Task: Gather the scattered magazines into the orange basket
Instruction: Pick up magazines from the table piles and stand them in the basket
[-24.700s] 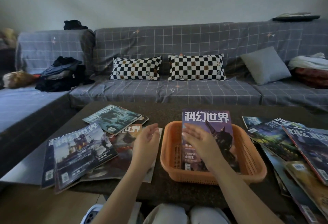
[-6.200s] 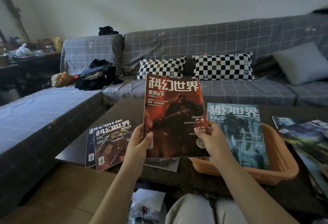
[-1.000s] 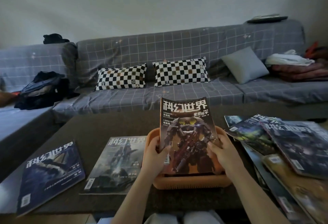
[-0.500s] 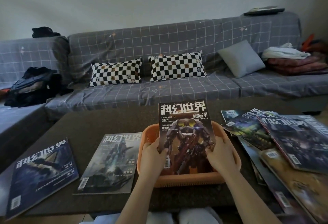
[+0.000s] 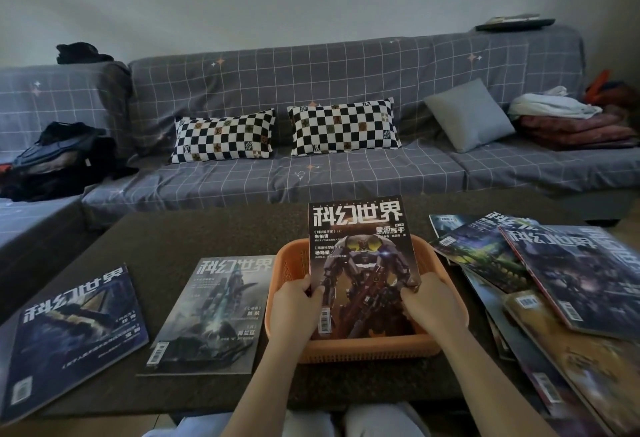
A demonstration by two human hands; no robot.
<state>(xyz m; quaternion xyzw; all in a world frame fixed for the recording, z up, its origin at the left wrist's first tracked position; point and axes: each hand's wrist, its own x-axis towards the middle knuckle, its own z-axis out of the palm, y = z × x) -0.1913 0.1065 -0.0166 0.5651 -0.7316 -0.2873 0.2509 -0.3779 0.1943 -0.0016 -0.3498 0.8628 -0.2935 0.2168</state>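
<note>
**Robot-cover mag held in basket, both hands**

Orange basket (image 5: 360, 350) sat on dark worktop (image 5: 207, 232), centre-front; robot-cover magazine (image 5: 362, 263) stood tilted inside it, bottom edge down in basket, top w/ title sticking up past far rim. Left hand (image 5: 296, 308) gripped mag's lower left edge, fingers (image 5: 304, 289) curled round it, thumb on cover; right hand (image 5: 433, 305) gripped lower right edge, fingers (image 5: 410, 292) curled & pinching the edge. Other mags under it in basket: couldn't tell.

Left of basket, flat on worktop: grey-cover magazine (image 5: 214, 312) just beside basket wall; blue-cover magazine (image 5: 72, 336) further left, near worktop's edge, angled. Right of basket: overlapping magazine pile (image 5: 554, 291), several deep, nearest ones touching basket's right side.

Behind: grey grid-pattern sofa (image 5: 346, 176) w/ two checkered cushions (image 5: 287, 133), plain grey cushion (image 5: 469, 116); dark clothes heap (image 5: 59, 159) at left; folded blankets (image 5: 571, 121) at right.
</note>
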